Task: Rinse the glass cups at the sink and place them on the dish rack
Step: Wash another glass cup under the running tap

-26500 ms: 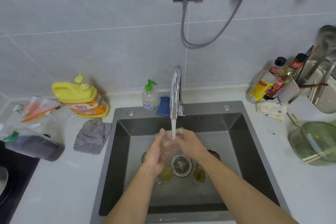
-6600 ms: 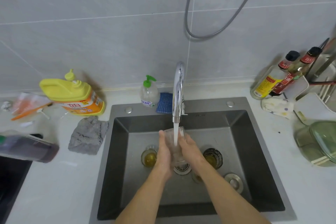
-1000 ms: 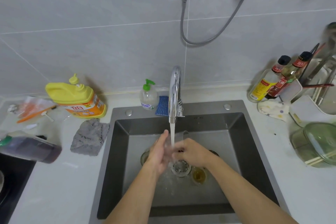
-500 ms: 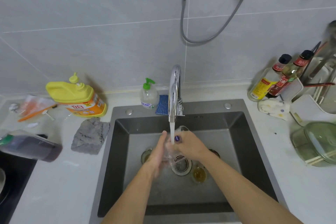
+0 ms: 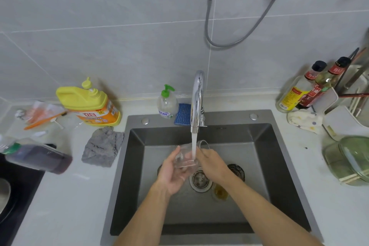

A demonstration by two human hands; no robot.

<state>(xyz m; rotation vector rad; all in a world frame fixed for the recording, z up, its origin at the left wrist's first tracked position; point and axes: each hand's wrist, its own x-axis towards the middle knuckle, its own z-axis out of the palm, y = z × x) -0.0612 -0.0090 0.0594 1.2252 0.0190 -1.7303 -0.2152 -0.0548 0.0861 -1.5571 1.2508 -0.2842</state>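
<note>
Where the white bench (image 5: 75, 201) runs along the tiled wall, a dark steel sink (image 5: 265, 166) is sunk in its middle. At far right of the bench stands a white dish rack (image 5: 339, 118), partly cut off; at left, a yellow detergent jug (image 5: 89, 106). The chrome tap (image 5: 197, 102) is on, and its stream meets a clear glass cup (image 5: 186, 156) held tilted above the drain. The left hand (image 5: 171, 175) cradles it from below-left, grip curled round the body. The right hand (image 5: 213, 166) has its grip closed on the rim side. On the sink floor, approx. beside the drain, sit 2 more: a dark cup (image 5: 237, 171) and an amber cup (image 5: 219, 192).
</note>
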